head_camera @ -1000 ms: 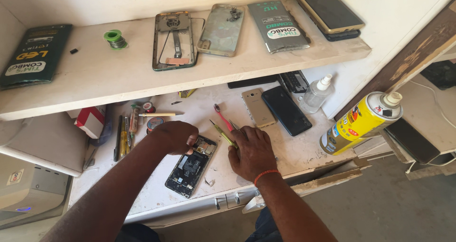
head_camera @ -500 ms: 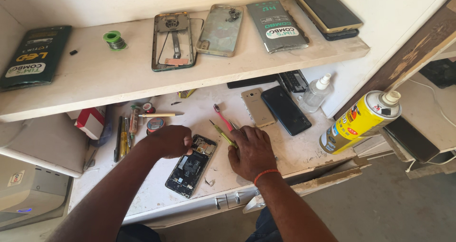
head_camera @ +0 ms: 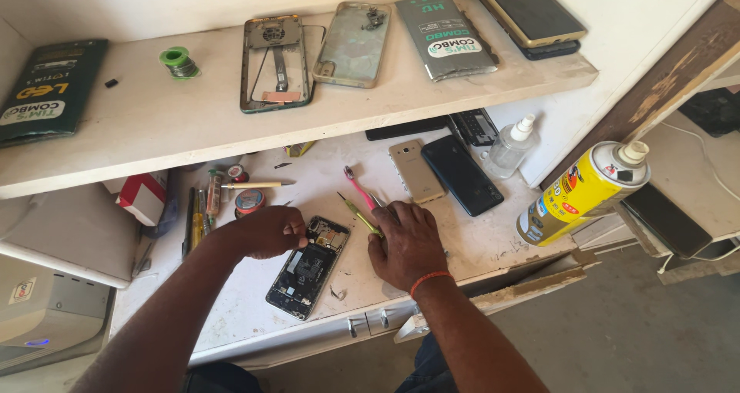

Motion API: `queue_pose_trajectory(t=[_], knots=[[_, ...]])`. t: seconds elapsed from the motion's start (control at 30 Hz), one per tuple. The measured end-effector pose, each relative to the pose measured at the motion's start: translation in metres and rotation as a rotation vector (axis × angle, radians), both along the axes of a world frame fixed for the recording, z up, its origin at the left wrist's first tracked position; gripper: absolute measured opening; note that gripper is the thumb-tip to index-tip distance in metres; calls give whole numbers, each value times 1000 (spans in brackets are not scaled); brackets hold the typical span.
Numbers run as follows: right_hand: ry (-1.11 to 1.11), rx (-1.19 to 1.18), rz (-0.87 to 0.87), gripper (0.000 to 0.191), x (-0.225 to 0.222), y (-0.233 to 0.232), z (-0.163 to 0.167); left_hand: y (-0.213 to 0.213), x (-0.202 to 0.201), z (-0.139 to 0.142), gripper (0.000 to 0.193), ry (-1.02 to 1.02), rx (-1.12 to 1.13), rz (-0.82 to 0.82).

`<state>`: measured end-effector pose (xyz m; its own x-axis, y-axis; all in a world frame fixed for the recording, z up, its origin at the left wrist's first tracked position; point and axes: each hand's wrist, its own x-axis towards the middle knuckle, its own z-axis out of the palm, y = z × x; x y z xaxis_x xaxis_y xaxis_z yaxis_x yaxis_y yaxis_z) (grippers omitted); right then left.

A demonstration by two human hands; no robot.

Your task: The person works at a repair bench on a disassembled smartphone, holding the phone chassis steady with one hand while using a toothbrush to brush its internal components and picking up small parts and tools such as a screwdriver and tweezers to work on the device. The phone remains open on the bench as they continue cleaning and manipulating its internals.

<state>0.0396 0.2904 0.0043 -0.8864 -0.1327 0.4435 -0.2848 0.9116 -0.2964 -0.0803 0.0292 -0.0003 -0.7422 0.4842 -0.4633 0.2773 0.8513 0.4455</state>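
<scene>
The opened phone (head_camera: 306,268) lies face down near the front edge of the bench (head_camera: 478,246), its insides showing. My left hand (head_camera: 266,231) is curled at its top corner, fingertips pinched on what may be a small part there, though I cannot tell for sure. My right hand (head_camera: 405,243) rests palm down just right of it, fingers pressed together over a green screwdriver (head_camera: 358,214), with a pink toothbrush (head_camera: 358,185) and two phones (head_camera: 443,173) beyond.
</scene>
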Motion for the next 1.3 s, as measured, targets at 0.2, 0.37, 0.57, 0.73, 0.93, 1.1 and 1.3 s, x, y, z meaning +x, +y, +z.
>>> queue_pose_trajectory(t=[0.2,0.37,0.57,0.73,0.93,1.1,1.3], knots=[[-21,-11,3,43,0,0,0,-8,4,-1,33,16,5,61],[-4,-11,0,42,1,0,0,-23,10,-2,30,21,22,152],[-16,2,-4,41,0,0,1,-35,26,-5,24,130,122,221],[-13,6,-5,41,1,-2,2,-32,36,1,23,172,123,257],[-6,19,-8,41,0,-2,1,-28,37,5,25,149,106,254],[-39,33,-19,43,-1,-2,0,-26,38,9,22,231,154,295],[-89,45,-33,43,-1,-2,0,-18,45,10,22,324,225,293]])
